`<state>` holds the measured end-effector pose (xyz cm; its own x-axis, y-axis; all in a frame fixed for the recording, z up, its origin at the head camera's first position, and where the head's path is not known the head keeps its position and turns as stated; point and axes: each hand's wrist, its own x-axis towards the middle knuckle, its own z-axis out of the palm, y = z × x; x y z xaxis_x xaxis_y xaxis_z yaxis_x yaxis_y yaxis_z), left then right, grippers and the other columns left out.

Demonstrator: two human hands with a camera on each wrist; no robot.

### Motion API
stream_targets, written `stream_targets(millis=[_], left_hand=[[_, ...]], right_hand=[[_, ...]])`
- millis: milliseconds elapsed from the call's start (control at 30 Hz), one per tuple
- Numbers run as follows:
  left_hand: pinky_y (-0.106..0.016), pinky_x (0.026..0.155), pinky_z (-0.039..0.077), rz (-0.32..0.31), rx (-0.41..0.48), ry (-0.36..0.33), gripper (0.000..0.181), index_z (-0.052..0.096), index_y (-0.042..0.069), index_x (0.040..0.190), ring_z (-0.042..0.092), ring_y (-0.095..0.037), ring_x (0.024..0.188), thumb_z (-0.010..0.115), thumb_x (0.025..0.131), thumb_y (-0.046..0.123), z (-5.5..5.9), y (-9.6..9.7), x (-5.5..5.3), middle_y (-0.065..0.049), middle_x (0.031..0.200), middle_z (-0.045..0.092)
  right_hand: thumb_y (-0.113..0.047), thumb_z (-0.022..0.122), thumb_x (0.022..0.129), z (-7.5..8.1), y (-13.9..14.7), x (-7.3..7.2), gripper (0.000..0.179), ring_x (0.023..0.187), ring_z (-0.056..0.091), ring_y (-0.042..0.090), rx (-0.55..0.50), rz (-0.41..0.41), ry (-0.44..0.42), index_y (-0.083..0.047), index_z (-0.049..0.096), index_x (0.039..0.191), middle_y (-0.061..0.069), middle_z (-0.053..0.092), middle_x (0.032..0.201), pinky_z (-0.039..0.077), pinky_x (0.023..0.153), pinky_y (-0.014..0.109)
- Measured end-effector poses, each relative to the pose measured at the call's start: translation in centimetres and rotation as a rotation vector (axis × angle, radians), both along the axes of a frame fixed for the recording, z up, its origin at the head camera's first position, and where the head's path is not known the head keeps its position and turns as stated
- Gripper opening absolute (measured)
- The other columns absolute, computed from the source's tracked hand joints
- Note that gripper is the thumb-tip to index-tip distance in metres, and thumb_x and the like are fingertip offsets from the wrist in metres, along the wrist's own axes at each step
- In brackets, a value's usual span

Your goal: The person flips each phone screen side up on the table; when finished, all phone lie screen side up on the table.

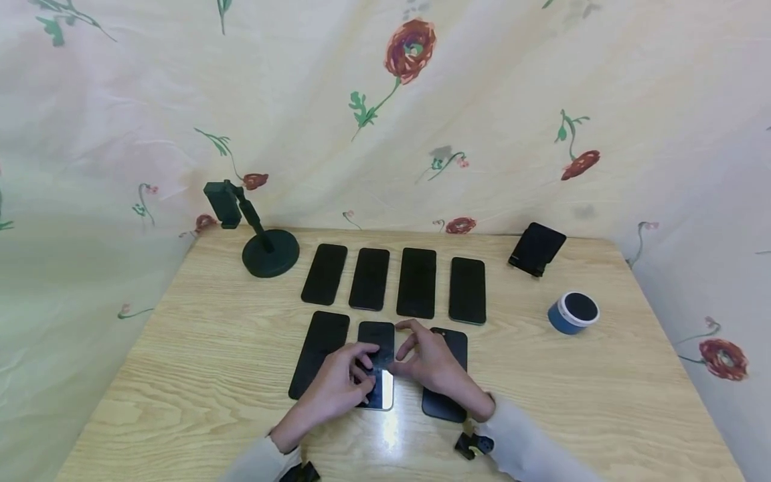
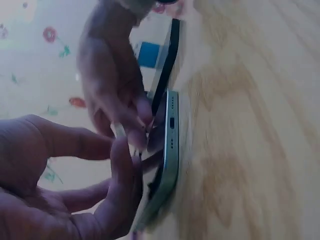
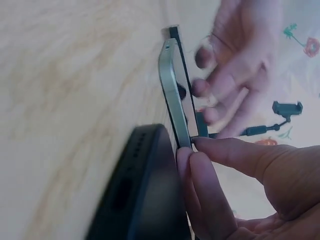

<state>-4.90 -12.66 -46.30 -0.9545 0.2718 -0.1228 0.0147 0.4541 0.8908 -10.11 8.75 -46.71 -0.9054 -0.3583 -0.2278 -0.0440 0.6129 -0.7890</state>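
A phone (image 1: 378,396) with a dark glossy front and a pale green frame (image 2: 172,145) lies flat on the table between both hands. My left hand (image 1: 340,383) hovers over its left part, fingers loosely bent, with nothing clearly held. My right hand (image 1: 432,360) bends in from the other side, thumb and forefinger at the right edge and upper right corner; whether they pinch the phone is unclear. A black phone (image 1: 316,348) lies left of this one, partly behind my left hand. Under my right wrist lies another dark phone (image 1: 444,405), also seen close in the right wrist view.
Behind lies a row of dark phones, from the leftmost phone (image 1: 324,274) to the rightmost phone (image 1: 467,291). A black phone stand (image 1: 270,253) rises at the back left. A folded black stand (image 1: 537,249) and a blue-and-white round tub (image 1: 572,313) sit on the right.
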Motion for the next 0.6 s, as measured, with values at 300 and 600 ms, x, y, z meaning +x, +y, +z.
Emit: stream_targets(millis=[300,600], left_hand=[[-0.023,0.068,0.042,0.119,-0.310,0.111,0.055,0.060,0.001,0.139,0.053,-0.015,0.082,0.081,0.089,0.013,0.75,0.36,0.30,-0.012,0.113,0.060],[-0.025,0.070,0.042,0.120,-0.354,0.092,0.069,0.051,-0.001,0.149,0.055,-0.015,0.087,0.081,0.090,0.019,0.67,0.76,0.22,-0.014,0.123,0.062]], right_hand=[[-0.017,0.089,0.081,0.04,-0.16,-0.29,0.077,0.066,0.060,0.008,0.034,0.043,0.039,-0.011,0.053,0.148,-0.004,0.072,0.083,0.048,0.068,0.025],[-0.018,0.090,0.080,0.01,-0.29,-0.36,0.076,0.073,0.059,0.007,0.054,0.035,0.039,-0.011,0.055,0.147,-0.005,0.072,0.084,0.050,0.079,0.030]])
